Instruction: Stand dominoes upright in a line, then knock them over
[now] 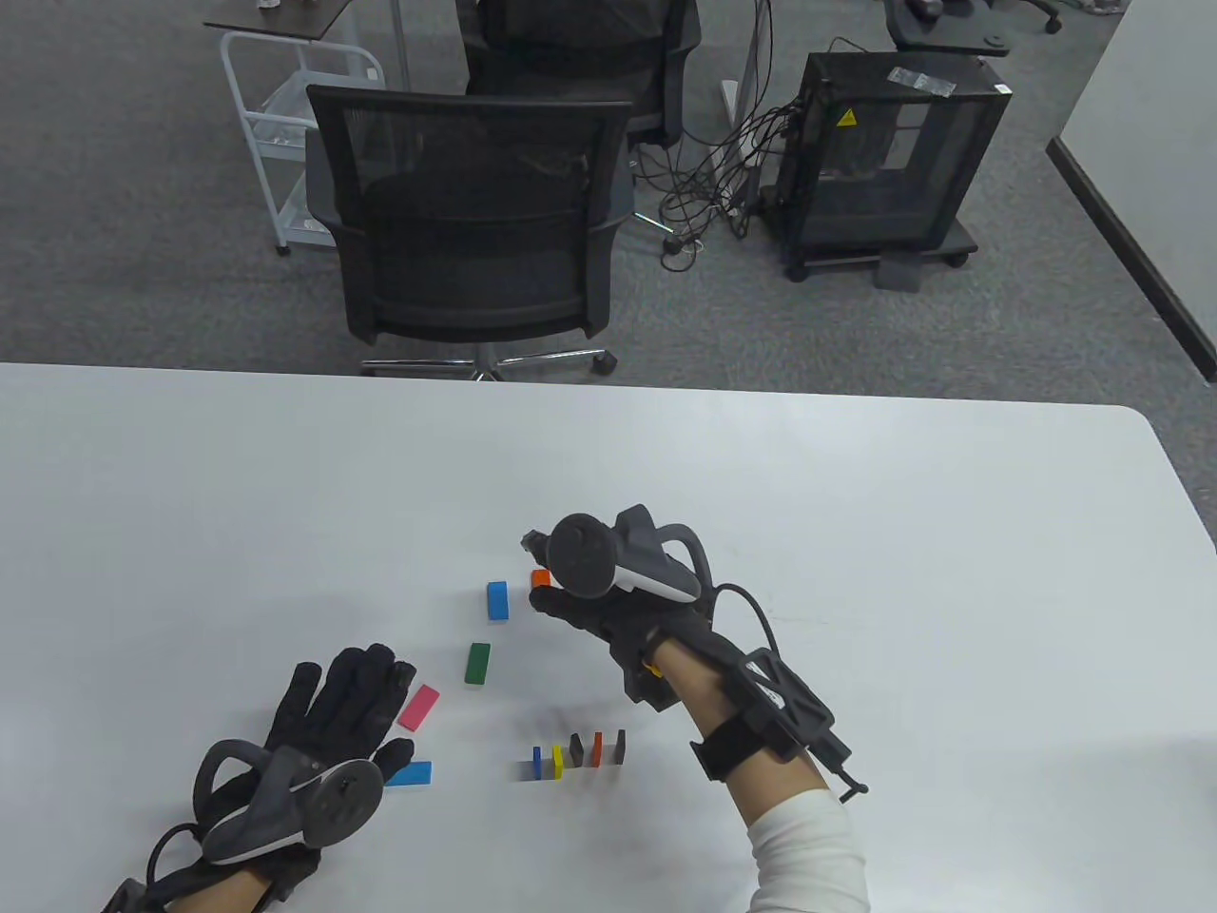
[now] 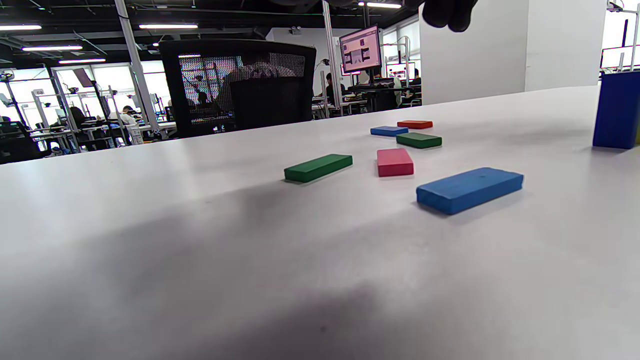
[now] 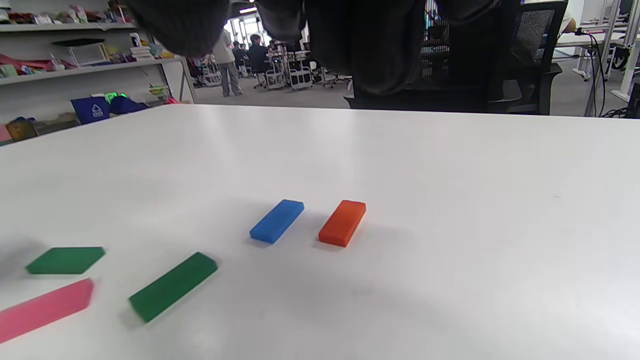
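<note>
Resting flat on the big white tabletop (image 1: 856, 533), the left hand (image 1: 333, 713) holds nothing. Reaching right hand (image 1: 580, 609) hovers over the flat orange wooden domino (image 3: 343, 222); its grip I cannot tell. Five small dominoes (image 1: 577, 751) stand; six lie flat.

Dark gloved fingers (image 3: 370, 45) hang in from the top edge, above the white table (image 3: 475, 210). Five dominoes lie flat on it. An orange one (image 3: 343, 222) and a blue one (image 3: 277, 220) lie side by side, apart, near the middle. Lower left lie a long green one (image 3: 173, 286), another green one (image 3: 65, 260) and a pink one (image 3: 46, 309), blurred. A black chair (image 3: 500, 85) stands behind the table.
</note>
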Demonstrator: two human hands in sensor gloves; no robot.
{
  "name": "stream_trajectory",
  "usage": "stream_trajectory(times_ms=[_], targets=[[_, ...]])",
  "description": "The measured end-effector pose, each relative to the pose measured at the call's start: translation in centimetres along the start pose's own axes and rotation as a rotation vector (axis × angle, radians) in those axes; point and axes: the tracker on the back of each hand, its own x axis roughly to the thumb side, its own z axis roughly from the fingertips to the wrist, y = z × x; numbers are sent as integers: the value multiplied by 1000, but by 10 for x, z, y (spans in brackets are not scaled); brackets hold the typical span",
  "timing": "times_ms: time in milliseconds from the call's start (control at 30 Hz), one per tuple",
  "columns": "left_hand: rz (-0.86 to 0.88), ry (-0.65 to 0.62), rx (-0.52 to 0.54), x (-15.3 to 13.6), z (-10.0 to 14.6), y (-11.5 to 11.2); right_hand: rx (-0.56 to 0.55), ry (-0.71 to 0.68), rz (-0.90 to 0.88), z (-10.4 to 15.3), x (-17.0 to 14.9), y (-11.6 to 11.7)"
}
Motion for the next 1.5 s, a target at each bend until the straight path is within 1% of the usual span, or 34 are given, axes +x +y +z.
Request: stream_trajectory(times_ms=[133,200,233,367,600,733,767,900,1067,1233,1367,1500], targets=[[0,1,-1,0,0,0,32,36,28,-24,2,7],[1,2,-2,0,0,0,51,59,19,-37,2,15],[1,2,-3,0,0,0,56,67,18,-40,2,17],[2,1,-8,0,0,0,113,113,53,-58,1,37],[6,3,-13,-1,-1,-1,210,225,151,-76,-1,65],[8,5,-13,-1,-1,0,254,242,188,-84,0,79],[10,6,-13,-1,-1,0,266,240,188,-85,1,82],[10,4,-20,-1,-1,-1,255,238,228,-90,7,86],[8,4,-17,-1,-1,0,250,210,334,-91,17,94],[8,6,-23,-2,-2,0,268,178,326,-87,15,95],[12,6,-18,-2,-1,0,276,155,284,-81,9,89],[17,8,-17,-3,-1,0,199,118,267,-66,4,71]])
